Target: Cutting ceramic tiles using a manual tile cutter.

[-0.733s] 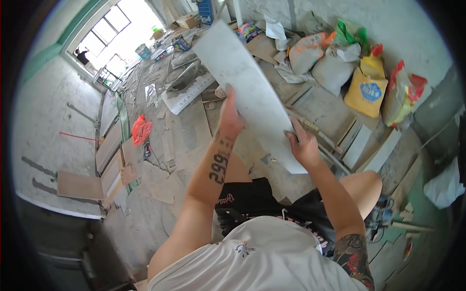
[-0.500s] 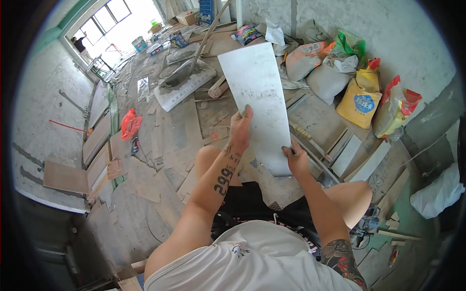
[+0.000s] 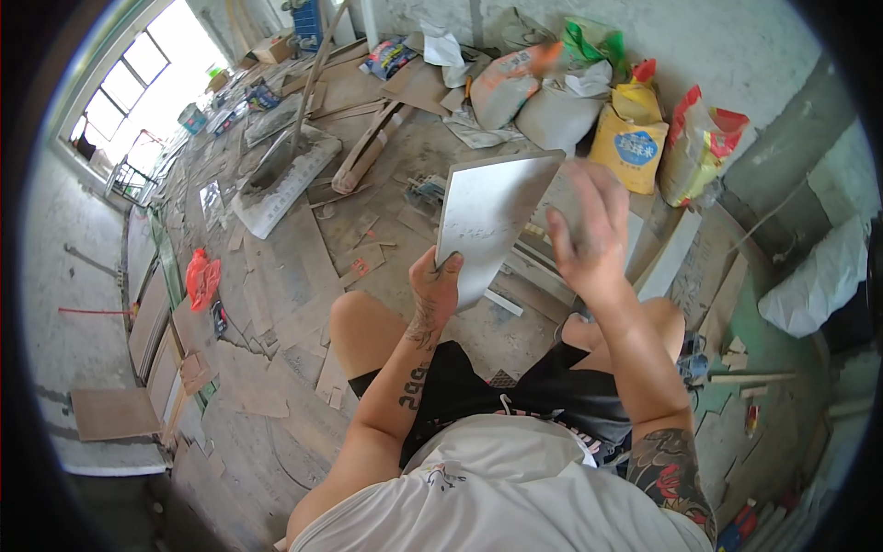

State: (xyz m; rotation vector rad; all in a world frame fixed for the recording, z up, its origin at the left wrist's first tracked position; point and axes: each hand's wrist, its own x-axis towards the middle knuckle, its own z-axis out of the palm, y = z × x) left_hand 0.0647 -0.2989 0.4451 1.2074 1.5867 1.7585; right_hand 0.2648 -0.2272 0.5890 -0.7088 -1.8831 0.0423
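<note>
My left hand (image 3: 436,283) grips a long white tile (image 3: 487,221) by its left edge, with the thumb on its face. The tile is tilted above the floor between my knees, its grey thickness showing along the top. Just right of the tile's upper corner is my right hand (image 3: 591,230), raised with thumb and fingers apart and partly smeared by motion. It appears clear of the tile and holds nothing I can see. Beneath the tile, white and grey strips (image 3: 529,281) lie on the floor.
Filled sacks, including a yellow one (image 3: 630,138), line the far right wall. Ahead to the left sits a mortar-filled tray (image 3: 285,179) with a long handle standing in it. A red plastic bag (image 3: 202,279) lies on the board-covered floor. Another person (image 3: 85,147) is by the window.
My right hand has let go of the tile's lower right edge and risen beside its top corner. The tile has come closer and tilted. My view has shifted right.
</note>
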